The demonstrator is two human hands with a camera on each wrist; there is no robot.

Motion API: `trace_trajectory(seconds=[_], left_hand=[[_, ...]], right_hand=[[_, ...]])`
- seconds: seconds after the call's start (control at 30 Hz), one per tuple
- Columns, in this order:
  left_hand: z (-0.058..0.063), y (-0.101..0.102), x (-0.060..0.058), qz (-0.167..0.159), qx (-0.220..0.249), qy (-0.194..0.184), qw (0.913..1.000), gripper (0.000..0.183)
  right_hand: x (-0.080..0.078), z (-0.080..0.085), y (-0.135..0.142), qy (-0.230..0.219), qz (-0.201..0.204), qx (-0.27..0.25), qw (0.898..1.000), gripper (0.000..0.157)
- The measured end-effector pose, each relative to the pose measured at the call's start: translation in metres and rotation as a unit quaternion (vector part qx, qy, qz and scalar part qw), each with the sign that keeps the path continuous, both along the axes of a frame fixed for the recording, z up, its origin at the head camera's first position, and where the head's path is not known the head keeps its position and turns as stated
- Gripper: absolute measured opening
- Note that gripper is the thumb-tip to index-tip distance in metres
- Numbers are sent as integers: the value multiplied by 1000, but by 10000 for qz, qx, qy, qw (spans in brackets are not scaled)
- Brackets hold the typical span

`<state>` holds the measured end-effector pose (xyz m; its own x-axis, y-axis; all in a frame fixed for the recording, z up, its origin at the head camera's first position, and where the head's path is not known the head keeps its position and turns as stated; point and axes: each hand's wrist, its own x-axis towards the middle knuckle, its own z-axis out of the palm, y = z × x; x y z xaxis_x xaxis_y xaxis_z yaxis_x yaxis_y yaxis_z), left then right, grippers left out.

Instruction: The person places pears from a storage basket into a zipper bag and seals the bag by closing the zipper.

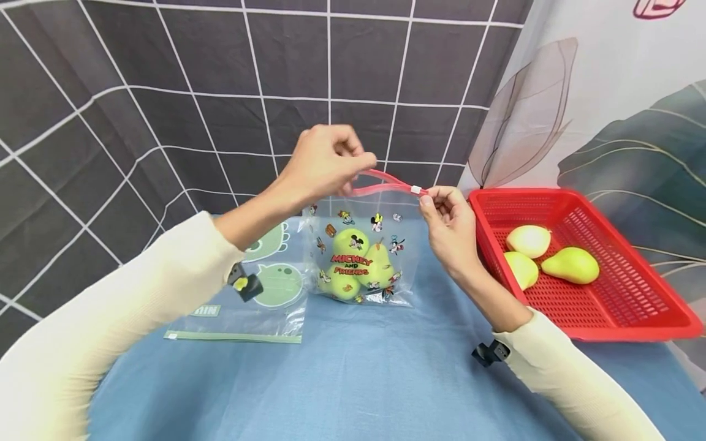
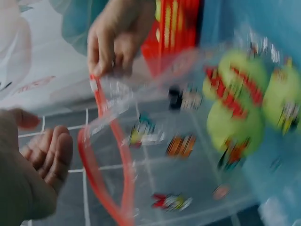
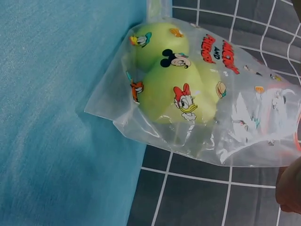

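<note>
A clear zip bag [image 1: 352, 262] with cartoon prints and red lettering stands on the blue cloth, holding several green pears [image 1: 380, 262]. My right hand [image 1: 453, 228] pinches the right end of its red zip strip, beside the white slider [image 1: 416, 190]. The mouth gapes left of the slider. Close to the strip's left part is my left hand [image 1: 325, 160]. In the left wrist view the left hand [image 2: 40, 165] has loosely bent fingers, apart from the red strip [image 2: 101, 183], with nothing between them. The right wrist view shows the pears low in the bag [image 3: 108, 103].
A red plastic basket [image 1: 634, 334] with three yellow-green pears [image 1: 570, 265] stands at the right. Left of the bag, partly under my left forearm, lies another clear zip bag [image 1: 287, 321] with green prints and a green strip. A dark tiled backdrop [image 1: 287, 55] rises behind.
</note>
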<state>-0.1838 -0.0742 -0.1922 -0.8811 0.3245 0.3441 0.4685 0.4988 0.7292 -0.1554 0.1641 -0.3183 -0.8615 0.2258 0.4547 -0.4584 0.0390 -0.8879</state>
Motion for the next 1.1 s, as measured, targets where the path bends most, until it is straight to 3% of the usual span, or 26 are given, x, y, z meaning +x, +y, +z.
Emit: trace_trajectory(seconds=[0.1,0.2,0.33,0.4,0.47,0.8,1.1], left_hand=[[8,12,-14,-827,-522,867,9914,7],[12,27,-25,-1677,-1363,1614,9629,8],[14,49,-32,-2385,-2556,1800,9194,19],[15,58,-33,-2518,-2944,1694,9062,22],[16,65,-34,-2603,-3149,1617,8983,21],[20,76,-35,-3194,-3079,1424,8848,20],[17,69,-34,-3139,-2914,1176,8959,18]], right_hand=[[1,0,1,131,68,-59,9999,19],[1,0,2,286,154,-79,9994,26],[2,-2,2,570,296,-129,9979,30],[3,-3,1,701,370,-175,9967,29],[3,-3,1,811,442,-210,9955,28],[7,-3,1,802,480,-364,9950,27],[15,3,-2,567,373,-338,9971,29]])
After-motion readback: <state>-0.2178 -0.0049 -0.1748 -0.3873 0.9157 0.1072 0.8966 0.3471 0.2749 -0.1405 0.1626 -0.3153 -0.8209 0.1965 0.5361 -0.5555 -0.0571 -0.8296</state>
